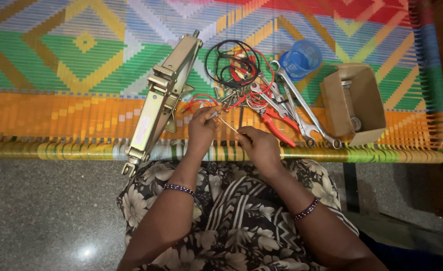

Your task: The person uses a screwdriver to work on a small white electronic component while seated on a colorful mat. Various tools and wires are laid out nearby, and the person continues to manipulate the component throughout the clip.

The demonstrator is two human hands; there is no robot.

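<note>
The left hand (202,125) and right hand (257,145) are both closed in a pinch on a thin metal rod (227,125), probably a small screwdriver. Its long axis slants from upper left at the left fingertips down to the right hand, above the edge of the woven mat (56,75). Red-handled pliers (276,126) and wrenches (301,108) lie just beside the right hand.

Scissor jack (162,98) left of wires (234,62); spanners (294,103), cup (301,58), box (352,103) right.
</note>
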